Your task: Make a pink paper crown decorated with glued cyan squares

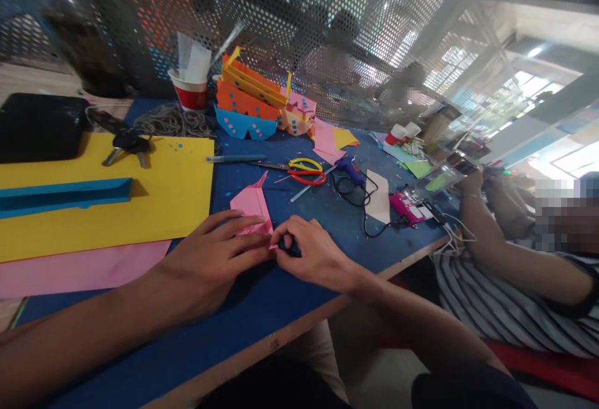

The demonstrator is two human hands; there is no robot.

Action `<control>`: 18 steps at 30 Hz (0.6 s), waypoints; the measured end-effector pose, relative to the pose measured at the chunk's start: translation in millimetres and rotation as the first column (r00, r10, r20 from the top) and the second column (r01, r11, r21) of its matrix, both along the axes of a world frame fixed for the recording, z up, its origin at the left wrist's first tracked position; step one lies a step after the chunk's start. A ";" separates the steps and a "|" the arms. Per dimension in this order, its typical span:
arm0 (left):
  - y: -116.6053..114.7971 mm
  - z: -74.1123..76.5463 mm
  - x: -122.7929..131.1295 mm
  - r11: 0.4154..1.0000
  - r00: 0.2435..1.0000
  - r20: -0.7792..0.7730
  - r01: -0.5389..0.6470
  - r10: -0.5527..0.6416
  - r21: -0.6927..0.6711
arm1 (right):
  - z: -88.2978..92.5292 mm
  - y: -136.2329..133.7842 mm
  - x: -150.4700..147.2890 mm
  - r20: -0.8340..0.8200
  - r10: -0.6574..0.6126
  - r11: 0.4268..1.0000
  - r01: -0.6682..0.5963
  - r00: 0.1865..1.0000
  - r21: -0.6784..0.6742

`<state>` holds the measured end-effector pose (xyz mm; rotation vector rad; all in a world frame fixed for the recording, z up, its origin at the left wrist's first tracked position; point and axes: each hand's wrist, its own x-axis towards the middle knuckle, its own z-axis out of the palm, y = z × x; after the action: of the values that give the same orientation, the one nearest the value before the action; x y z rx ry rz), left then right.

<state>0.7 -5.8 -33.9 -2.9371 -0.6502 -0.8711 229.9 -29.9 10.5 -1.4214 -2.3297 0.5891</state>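
A folded pink paper (253,204) with a pointed tip at its far end lies on the blue table in front of me. My left hand (219,250) rests flat across its near part, fingers stretched out and holding it against the surface. At the paper's near right corner, my right hand (311,250) has its thumb and index finger pinched together on the edge. The fingers of both hands partly cover the near side of the paper. Beyond it lie scissors (306,171) with yellow and red handles.
Yellow sheets (187,191) lie at left under a blue folded strip (65,197) and keys (128,144). Folded paper boats (248,106) and a red-white cup (189,91) stand behind. A blue glue gun (350,171) with its cord lies to the right. A person (505,272) sits at the right.
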 end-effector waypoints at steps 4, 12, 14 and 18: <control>-1.8 4.0 -1.7 1.000 1.000 -0.003 0.005 -0.005 0.030 | -1.8 -2.1 -3.5 0.046 -0.028 0.998 0.025 0.999 0.064; -5.7 4.6 0.5 0.998 1.000 -0.017 -0.001 0.002 0.067 | -3.5 -4.6 -6.2 0.089 -0.024 0.996 0.016 0.996 0.090; -7.4 5.0 2.1 0.995 1.000 -0.030 -0.003 0.006 0.101 | -4.0 -4.1 -6.8 0.105 -0.034 0.994 0.023 0.994 0.106; -10.2 7.9 5.0 0.990 0.998 -0.059 0.001 0.007 0.141 | -5.5 -3.0 -7.4 0.109 -0.038 0.994 0.027 0.993 0.101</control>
<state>5.7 -16.1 -26.0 -2.8232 -0.5644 -0.7912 222.5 -32.8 5.0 -1.4771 -2.3799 0.3881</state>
